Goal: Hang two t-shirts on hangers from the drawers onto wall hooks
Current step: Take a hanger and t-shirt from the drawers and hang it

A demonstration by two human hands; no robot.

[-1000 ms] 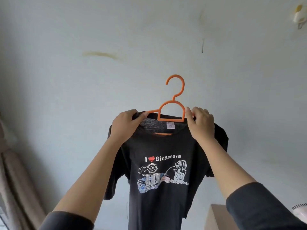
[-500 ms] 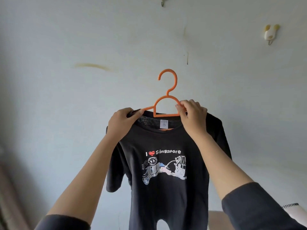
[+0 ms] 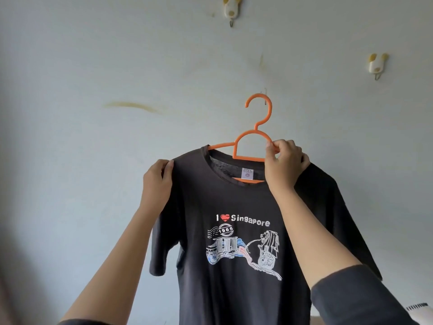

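Overhead, a black t-shirt on an orange hanger is held up in front of a pale wall. The hanger's hook points straight up with its open end toward the left, and its bar runs left to right, dipping slightly on the left; the shirt hangs lengthwise below it, print side facing the camera. The left hand pinches the shirt's left shoulder seam, fingers closed on the cloth. The right hand is closed around the hanger's right arm and the collar beside it, thumb and forefinger nipping the orange plastic. Two wall hooks sit above: a nearer hook high up and a farther hook to the right, both well apart from the hanger. The shirt's hem is cut off at the bottom edge, and its right sleeve is partly hidden by the right forearm. The neck label's print is too small to read.
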